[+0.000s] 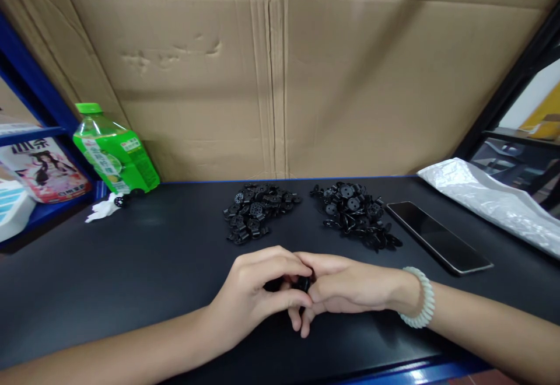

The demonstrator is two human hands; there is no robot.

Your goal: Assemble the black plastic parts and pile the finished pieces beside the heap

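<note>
Front edge: 1 blue rim (411, 373) on the near side of both hands, to the right; matte black tabletop (175, 280) around them.
Hands: 2, meeting, fingers overlapping. Left hand (262, 280) bent in, thumb and fingers pinched on the part; right hand (339, 284) closed on it from the other side, lower fingers curled underneath.
Bracelet: 1, pale green, ridged ring (425, 297), right wrist.
Held part: 1 visible, small black glossy piece (303, 283), between both hands' fingertips, above tabletop. Mostly covered; pointing direction and long axis, cannot tell.
Room: wide tabletop stretch left of left hand; narrow strip between hands and heaps; slim gap between heaps.
Phone: 1, dark flat rectangle with light rim (440, 236), beyond right wrist; long axis slants from far left to near right.
Heaps: 2. Black perforated discs with clip-like bits (256, 210) beyond left hand; black round button-like discs (354, 213) beyond right hand. Pieces overlap, no exact count.
Pouch: 1, silvery crinkled plastic (490, 198), far right of hands, past phone.
Far left of hands: 1 white crumpled tissue (101, 209); 1 green-capped bottle with green label (116, 154), leaning.
Back: tan creased cardboard sheet (371, 81) beyond tabletop's far edge.
</note>
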